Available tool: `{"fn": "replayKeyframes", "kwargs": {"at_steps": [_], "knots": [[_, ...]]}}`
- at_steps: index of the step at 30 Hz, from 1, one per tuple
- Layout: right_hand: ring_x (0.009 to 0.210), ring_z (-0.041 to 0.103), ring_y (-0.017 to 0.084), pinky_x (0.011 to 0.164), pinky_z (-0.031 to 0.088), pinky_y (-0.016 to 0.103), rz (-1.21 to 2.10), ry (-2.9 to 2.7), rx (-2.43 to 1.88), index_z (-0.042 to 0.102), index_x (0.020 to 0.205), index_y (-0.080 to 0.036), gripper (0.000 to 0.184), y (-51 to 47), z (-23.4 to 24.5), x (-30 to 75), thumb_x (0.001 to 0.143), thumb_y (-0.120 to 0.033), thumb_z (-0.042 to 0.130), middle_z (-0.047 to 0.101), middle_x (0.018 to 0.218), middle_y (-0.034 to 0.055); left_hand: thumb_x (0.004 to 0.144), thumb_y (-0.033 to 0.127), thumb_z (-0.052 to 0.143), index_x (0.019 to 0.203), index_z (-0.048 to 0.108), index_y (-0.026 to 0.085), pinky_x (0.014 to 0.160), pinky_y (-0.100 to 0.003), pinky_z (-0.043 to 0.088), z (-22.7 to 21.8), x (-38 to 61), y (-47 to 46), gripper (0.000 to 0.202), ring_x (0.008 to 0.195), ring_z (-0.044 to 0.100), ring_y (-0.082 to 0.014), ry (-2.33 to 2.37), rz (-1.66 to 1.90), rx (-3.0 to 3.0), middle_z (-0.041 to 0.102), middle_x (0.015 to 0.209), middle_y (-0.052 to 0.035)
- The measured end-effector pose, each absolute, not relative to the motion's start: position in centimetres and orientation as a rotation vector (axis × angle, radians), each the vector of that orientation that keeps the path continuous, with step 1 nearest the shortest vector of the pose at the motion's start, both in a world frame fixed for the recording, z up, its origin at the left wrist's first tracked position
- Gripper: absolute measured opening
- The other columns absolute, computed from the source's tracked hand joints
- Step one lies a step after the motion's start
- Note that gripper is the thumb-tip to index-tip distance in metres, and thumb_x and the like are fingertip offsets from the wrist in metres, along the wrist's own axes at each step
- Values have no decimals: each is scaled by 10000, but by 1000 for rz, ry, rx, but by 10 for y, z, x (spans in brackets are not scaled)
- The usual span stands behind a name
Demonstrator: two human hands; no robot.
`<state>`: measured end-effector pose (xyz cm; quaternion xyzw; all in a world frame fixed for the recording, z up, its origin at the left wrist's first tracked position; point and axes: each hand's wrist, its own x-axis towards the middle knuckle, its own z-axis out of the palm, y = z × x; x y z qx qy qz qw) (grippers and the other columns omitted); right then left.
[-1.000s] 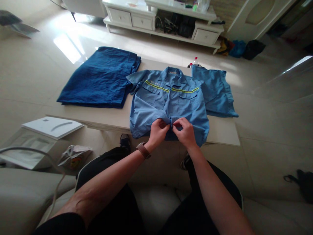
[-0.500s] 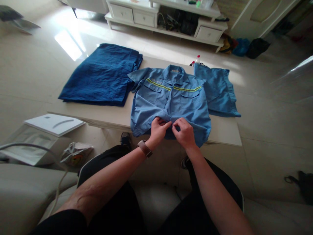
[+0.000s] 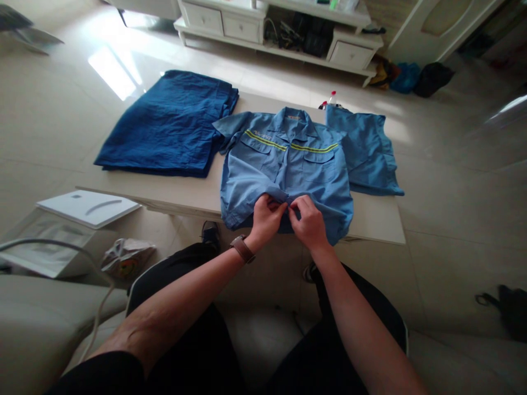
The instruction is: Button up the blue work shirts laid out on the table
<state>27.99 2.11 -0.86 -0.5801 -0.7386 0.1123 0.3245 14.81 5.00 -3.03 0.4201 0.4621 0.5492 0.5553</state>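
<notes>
Blue work shirt [image 3: 284,164]: one, lying flat, front up, on one table [image 3: 379,219]. Two hands at its lower front edge: left hand [image 3: 267,222] and right hand [image 3: 308,224], fingers of each narrowly pinched on the cloth, hands almost touching. Two other garments, both folded: navy garment [image 3: 164,129] left of the shirt, light-blue garment [image 3: 364,151] right of it.

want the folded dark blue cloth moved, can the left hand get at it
Probably yes, once it lets go. The left hand is holding the front of the light blue work shirt, and the folded dark blue cloth lies beside it on the table, with only the flat shirt between.
</notes>
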Motion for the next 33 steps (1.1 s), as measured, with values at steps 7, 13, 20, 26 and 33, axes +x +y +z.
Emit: {"fn": "replayKeyframes", "kwargs": {"at_steps": [7, 13, 20, 26, 33], "knots": [[823, 568, 212, 760, 470, 342, 453, -1703, -1502, 500, 788, -231, 131, 25, -4, 281, 888, -161, 546, 572, 853, 47, 706, 291, 851, 846, 542, 190, 667, -256, 551, -32, 150, 52, 354, 734, 692, -158, 1064, 1303, 946, 698, 824, -27], [848, 568, 219, 782, 476, 352, 450, -1616, -1539, 515, 812, -226, 100, 26, -8, 282, 885, -160, 531, 576, 875, 60, 653, 274, 870, 899, 622, 162, 720, -268, 544, -32, 152, 44, 367, 796, 673, -165, 1084, 1222, 903, 724, 897, -41], [870, 561, 227, 805, 484, 363, 406, -1657, -1540, 496, 830, -233, 103, 25, -10, 280, 894, -154, 508, 574, 898, 70, 782, 335, 762, 673, 666, 140, 565, -241, 401, -40, 152, 40, 243, 595, 521, -114, 1196, 1177, 1066, 661, 661, -10], [854, 561, 218, 792, 482, 345, 495, -1577, -1555, 520, 833, -225, 55, 29, -15, 282, 879, -194, 528, 579, 892, 67, 810, 294, 746, 724, 673, 156, 621, -250, 453, -43, 152, 44, 178, 631, 574, -126, 1121, 1243, 1119, 688, 704, -8], [799, 549, 201, 775, 482, 333, 652, -1481, -1582, 550, 806, -221, 63, 33, -22, 290, 851, -260, 571, 599, 863, 53, 781, 181, 749, 809, 666, 164, 672, -272, 495, -44, 150, 50, 89, 710, 649, -161, 1099, 1215, 1176, 722, 793, -45]]}}
